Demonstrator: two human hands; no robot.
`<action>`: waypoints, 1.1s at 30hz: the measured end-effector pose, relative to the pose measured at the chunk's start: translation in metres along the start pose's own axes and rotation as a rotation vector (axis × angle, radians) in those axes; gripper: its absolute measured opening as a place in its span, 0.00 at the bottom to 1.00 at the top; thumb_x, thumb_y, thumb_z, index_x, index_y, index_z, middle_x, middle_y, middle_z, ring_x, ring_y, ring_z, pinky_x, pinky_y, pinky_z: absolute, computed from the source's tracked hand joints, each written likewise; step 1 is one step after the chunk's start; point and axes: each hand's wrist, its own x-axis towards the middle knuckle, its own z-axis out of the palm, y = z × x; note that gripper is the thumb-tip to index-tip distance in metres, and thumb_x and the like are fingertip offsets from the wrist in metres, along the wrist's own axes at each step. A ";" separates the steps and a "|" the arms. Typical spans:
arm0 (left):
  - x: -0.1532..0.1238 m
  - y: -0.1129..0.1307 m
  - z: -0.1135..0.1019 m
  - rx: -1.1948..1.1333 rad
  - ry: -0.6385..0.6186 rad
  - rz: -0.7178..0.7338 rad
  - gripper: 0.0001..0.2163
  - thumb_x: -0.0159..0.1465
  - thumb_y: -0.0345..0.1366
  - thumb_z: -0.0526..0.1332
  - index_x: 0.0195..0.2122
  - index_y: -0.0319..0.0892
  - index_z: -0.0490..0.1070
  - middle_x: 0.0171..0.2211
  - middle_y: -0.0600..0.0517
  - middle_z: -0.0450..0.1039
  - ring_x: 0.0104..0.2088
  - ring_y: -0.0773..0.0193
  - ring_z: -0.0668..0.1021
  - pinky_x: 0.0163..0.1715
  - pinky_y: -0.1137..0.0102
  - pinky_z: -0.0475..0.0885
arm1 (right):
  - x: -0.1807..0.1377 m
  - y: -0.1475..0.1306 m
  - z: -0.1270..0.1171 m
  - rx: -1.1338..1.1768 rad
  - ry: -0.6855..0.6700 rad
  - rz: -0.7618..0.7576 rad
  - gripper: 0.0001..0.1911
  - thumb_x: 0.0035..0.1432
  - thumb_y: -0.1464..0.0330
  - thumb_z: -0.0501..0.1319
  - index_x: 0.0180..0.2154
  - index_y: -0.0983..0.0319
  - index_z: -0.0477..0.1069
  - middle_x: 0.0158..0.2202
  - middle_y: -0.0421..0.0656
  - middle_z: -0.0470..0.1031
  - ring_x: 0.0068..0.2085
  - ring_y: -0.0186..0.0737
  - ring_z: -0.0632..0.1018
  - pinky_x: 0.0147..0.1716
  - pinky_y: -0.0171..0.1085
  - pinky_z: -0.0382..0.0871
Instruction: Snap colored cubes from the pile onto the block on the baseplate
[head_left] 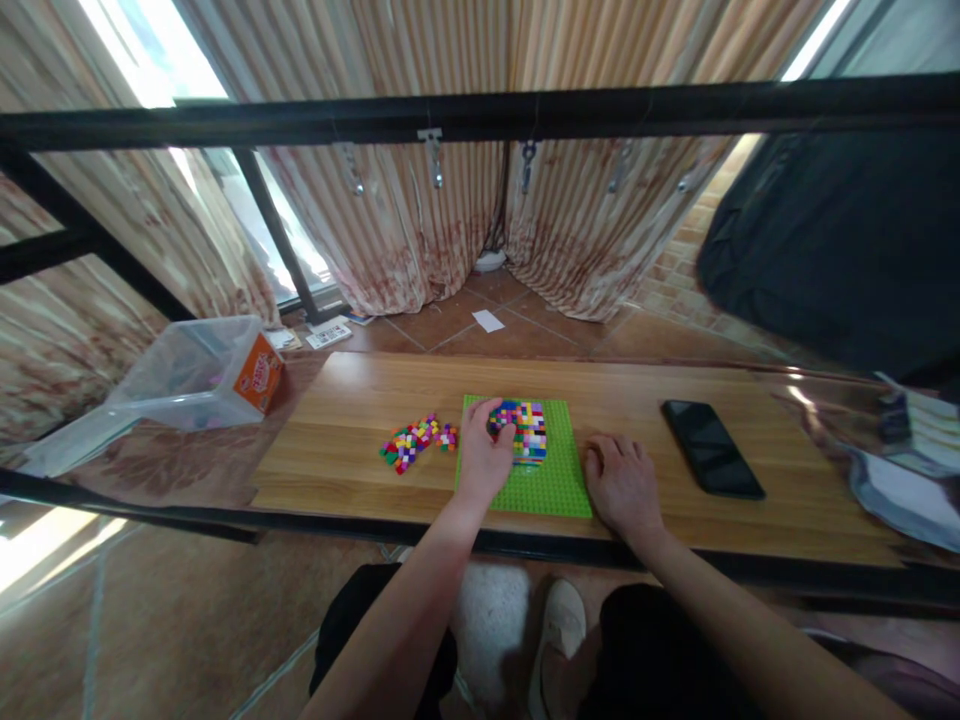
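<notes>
A green baseplate (559,480) lies on the wooden table with a block of multicoloured small bricks (529,428) built on its far half. My left hand (484,455) rests on the plate's left edge, its fingers curled against the left side of the brick block. My right hand (621,482) lies palm down on the table at the plate's right edge, fingers loosely bent, holding nothing. A loose heap of coloured bricks (416,441) sits left of the plate.
A black phone (711,447) lies on the table to the right. A clear plastic box with an orange label (196,372) stands at the left end. A black bar (480,115) crosses overhead; curtains hang behind. Papers (911,450) sit at far right.
</notes>
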 end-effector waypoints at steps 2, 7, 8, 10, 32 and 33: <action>0.001 -0.002 0.000 -0.022 0.007 -0.010 0.15 0.59 0.28 0.60 0.48 0.38 0.72 0.50 0.42 0.71 0.53 0.58 0.74 0.58 0.58 0.67 | 0.000 0.000 0.000 -0.004 0.001 -0.002 0.13 0.64 0.68 0.51 0.43 0.63 0.72 0.44 0.50 0.75 0.46 0.49 0.70 0.44 0.45 0.60; 0.001 -0.010 -0.001 -0.126 -0.011 -0.076 0.14 0.62 0.32 0.61 0.49 0.39 0.73 0.50 0.43 0.74 0.51 0.58 0.75 0.55 0.59 0.71 | 0.001 0.002 0.002 -0.020 0.010 -0.019 0.12 0.64 0.68 0.51 0.42 0.62 0.72 0.43 0.50 0.74 0.45 0.48 0.69 0.43 0.44 0.59; 0.001 -0.011 -0.001 -0.148 -0.013 -0.095 0.14 0.63 0.33 0.60 0.49 0.40 0.73 0.50 0.44 0.74 0.51 0.58 0.76 0.54 0.60 0.72 | 0.001 0.003 0.002 -0.021 0.014 -0.021 0.12 0.64 0.68 0.51 0.42 0.62 0.72 0.42 0.50 0.74 0.45 0.48 0.70 0.43 0.44 0.59; 0.001 -0.012 -0.004 -0.180 -0.016 -0.130 0.13 0.65 0.35 0.58 0.49 0.40 0.74 0.49 0.44 0.76 0.49 0.59 0.77 0.52 0.61 0.73 | 0.001 0.003 0.003 -0.020 0.019 -0.023 0.12 0.64 0.68 0.51 0.42 0.62 0.72 0.42 0.50 0.74 0.45 0.48 0.70 0.43 0.44 0.59; -0.006 -0.024 -0.086 0.584 -0.182 0.041 0.14 0.59 0.22 0.58 0.37 0.43 0.80 0.40 0.46 0.79 0.44 0.56 0.79 0.48 0.60 0.74 | 0.000 0.015 0.010 -0.046 0.035 -0.057 0.13 0.62 0.67 0.51 0.42 0.63 0.72 0.41 0.52 0.75 0.44 0.50 0.71 0.41 0.46 0.61; -0.006 -0.024 -0.085 0.610 -0.196 0.063 0.14 0.59 0.22 0.58 0.37 0.43 0.80 0.41 0.46 0.78 0.44 0.56 0.78 0.48 0.60 0.74 | 0.000 0.015 0.010 -0.048 0.036 -0.060 0.13 0.62 0.67 0.51 0.42 0.63 0.72 0.41 0.52 0.75 0.43 0.50 0.71 0.41 0.46 0.61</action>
